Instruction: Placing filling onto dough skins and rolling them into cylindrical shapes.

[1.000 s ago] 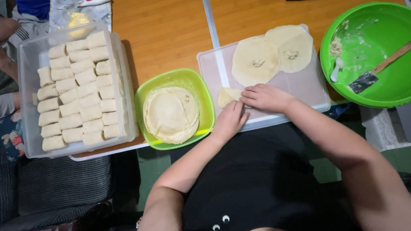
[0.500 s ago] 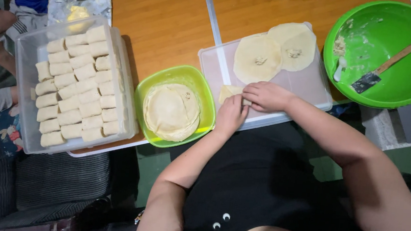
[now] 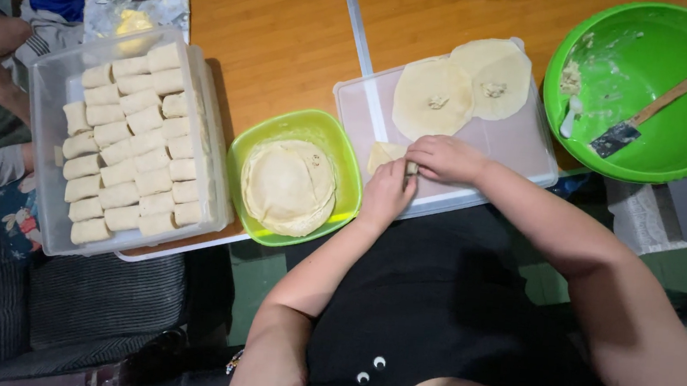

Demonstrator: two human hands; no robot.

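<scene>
Left hand (image 3: 388,190): fingers curled against the near end of a folded wrapper (image 3: 386,153), pinching it from below. Right hand (image 3: 444,157): palm down, fingers bent over the same wrapper's right end, closed on it. The two hands meet at the fingertips. The folded wrapper lies on the near left part of a clear plastic lid (image 3: 522,142) used as a work surface.

Farther back on this lid lie two round flat wrappers (image 3: 434,102), overlapping, each with a small dab of filling at its centre. Just left of the left hand stands a square light-green bowl (image 3: 339,147) holding a stack of round wrappers. Further left, a clear rectangular container (image 3: 50,89) holds rows of finished pale rolls. At upper right, a large round green bowl (image 3: 584,90) holds filling residue, a small white spoon and a metal spatula (image 3: 666,101). All rest on an orange-brown wooden table (image 3: 282,39).

Compared with the earlier frames, both hands remain at the same spot on the wrapper; the right hand has shifted slightly towards the left hand.
</scene>
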